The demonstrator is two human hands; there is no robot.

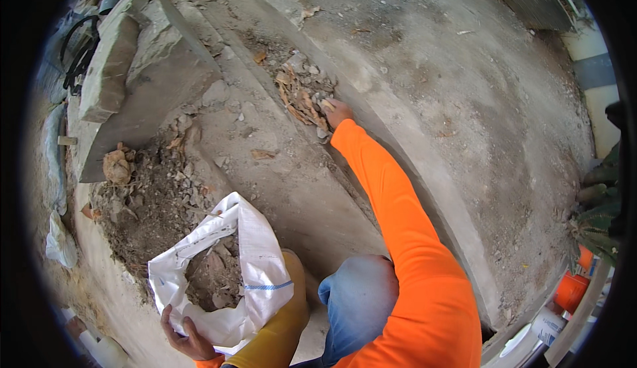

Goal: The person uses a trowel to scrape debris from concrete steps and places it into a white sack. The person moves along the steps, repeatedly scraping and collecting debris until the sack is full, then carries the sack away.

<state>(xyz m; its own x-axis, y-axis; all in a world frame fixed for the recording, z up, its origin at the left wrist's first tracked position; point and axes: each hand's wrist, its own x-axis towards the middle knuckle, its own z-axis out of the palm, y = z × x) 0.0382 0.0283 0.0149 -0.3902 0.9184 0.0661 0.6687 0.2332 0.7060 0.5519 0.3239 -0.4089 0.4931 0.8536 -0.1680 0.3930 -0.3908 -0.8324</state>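
My left hand point(188, 339) grips the near left rim of a white woven sack point(267, 282) with a blue stripe. The sack stands open between my left leg and a heap of dirt, and soil and rubble point(215, 272) show inside it. Far ahead, my right arm in an orange sleeve reaches out to a small pile of dry leaves and stones point(302, 99) in a concrete channel. There my right hand point(338, 112) is closed at the pile's right edge. What its fingers hold is hidden.
A dark heap of soil and rubble point(149, 215) lies left of the sack, with a crumpled brown clump point(118, 164) on it. Broken concrete slabs point(113, 69) lean at the upper left. A raised concrete edge point(424, 175) runs along the right. Orange buckets point(570, 292) and a cactus point(597, 225) stand far right.
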